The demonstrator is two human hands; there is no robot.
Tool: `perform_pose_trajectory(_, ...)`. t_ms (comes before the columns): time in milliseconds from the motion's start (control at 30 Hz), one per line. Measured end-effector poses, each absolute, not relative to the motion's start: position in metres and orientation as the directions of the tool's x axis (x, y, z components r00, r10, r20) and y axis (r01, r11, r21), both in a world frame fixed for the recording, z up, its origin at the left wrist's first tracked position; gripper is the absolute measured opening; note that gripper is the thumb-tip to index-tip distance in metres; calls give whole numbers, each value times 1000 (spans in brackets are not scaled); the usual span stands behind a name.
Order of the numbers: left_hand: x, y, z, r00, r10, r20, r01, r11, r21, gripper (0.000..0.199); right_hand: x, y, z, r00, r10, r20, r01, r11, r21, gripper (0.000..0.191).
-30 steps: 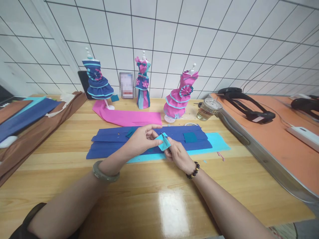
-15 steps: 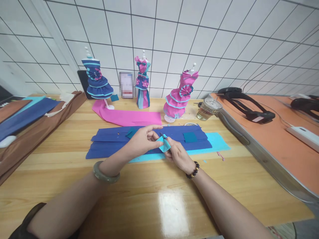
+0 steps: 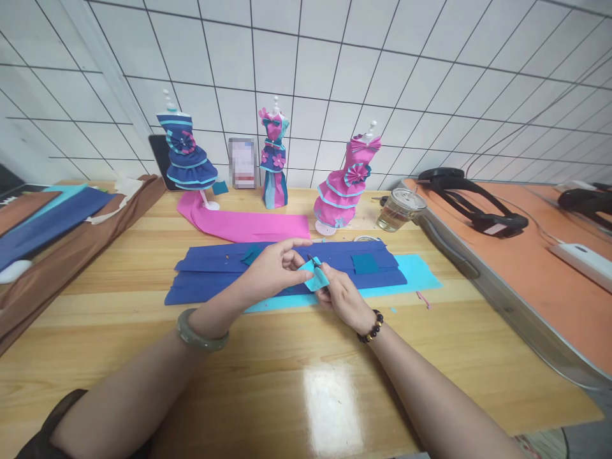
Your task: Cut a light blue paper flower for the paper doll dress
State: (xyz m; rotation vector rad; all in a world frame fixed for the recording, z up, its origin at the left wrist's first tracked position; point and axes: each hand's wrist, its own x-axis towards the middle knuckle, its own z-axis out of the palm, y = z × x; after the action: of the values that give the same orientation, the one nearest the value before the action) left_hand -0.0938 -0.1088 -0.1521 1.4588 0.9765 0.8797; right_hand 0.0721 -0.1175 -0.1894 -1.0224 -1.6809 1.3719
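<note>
- The left hand [image 3: 272, 273] pinches the edge of a light blue square [image 3: 316, 280] between thumb and fingers, the grip narrow.
- The right hand [image 3: 345, 298] is closed around a small dark tool [image 3: 315, 263], its tip lying over the square; how the fingers sit on its lower part is hidden.
- The square is held up between both hands, above the navy strips [image 3: 205, 287].
- The navy strips lie over a light blue sheet [image 3: 421, 273] on the table [image 3: 248, 382], with a teal patch [image 3: 365, 264] on them to the right of the hands.
- Behind them a pink strip [image 3: 258, 224] lies flat, its left end by the stand of the navy dress [image 3: 191, 169].
- Farther right stand the slim dress [image 3: 274, 159] and the pink dress [image 3: 342, 188], each on its form.
- A lidded cup [image 3: 400, 210] is near the pink dress.
</note>
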Motion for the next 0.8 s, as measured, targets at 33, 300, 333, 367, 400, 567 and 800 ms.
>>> perform_pose_trajectory(33,-94,-109,-152,382,924,-1,96,-39,995,56,72,-118,-189,-425,904,45,133,111,-985,43)
perform_pose_trajectory(300,-93,-109,-155,397,918,-4,98,-38,994,54,72,-119,-192,-432,902,26,128,89,-988,41)
perform_pose_trajectory(333,-93,-109,-155,399,917,-6,101,-38,994,54,71,-119,-192,-432,902,24,125,86,-988,41)
perform_pose_trajectory(367,-93,-109,-155,400,916,-8,105,-38,994,54,71,-119,-192,-431,902,22,120,81,-989,41)
perform_pose_trajectory(400,-93,-109,-155,399,917,-9,108,-37,993,54,71,-119,-192,-430,903,19,115,76,-990,41)
perform_pose_trajectory(567,-93,-109,-154,399,917,-7,109,-40,993,54,71,-119,-190,-419,907,25,122,84,-989,42)
perform_pose_trajectory(800,-95,-109,-153,401,916,-1,100,-42,994,53,71,-120,-188,-422,904,64,133,131,-982,43)
